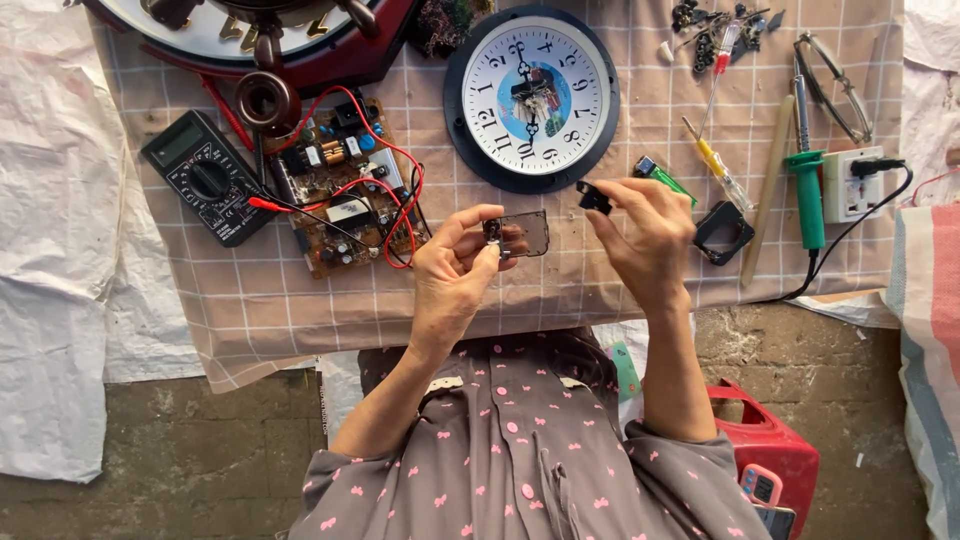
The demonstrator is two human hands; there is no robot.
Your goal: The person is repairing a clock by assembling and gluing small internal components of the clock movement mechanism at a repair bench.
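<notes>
A small clear case [524, 234] is pinched in the left hand [455, 270], just above the bench [300, 300]. A tiny black part [593, 197] is gripped by the right hand [645, 240]. It looks ready to be fitted in, so careful lining up is needed. A clock [532, 97] lies beyond

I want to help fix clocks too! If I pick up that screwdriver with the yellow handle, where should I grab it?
Grab the yellow handle, probably best from above, fingers on its two long sides. The screwdriver lies flat on the checked cloth, with its thin metal tip pointing up towards the clock parts, so the thick handle is the safe, easy part. A wooden stick lies close on its right, so mind that.
</notes>
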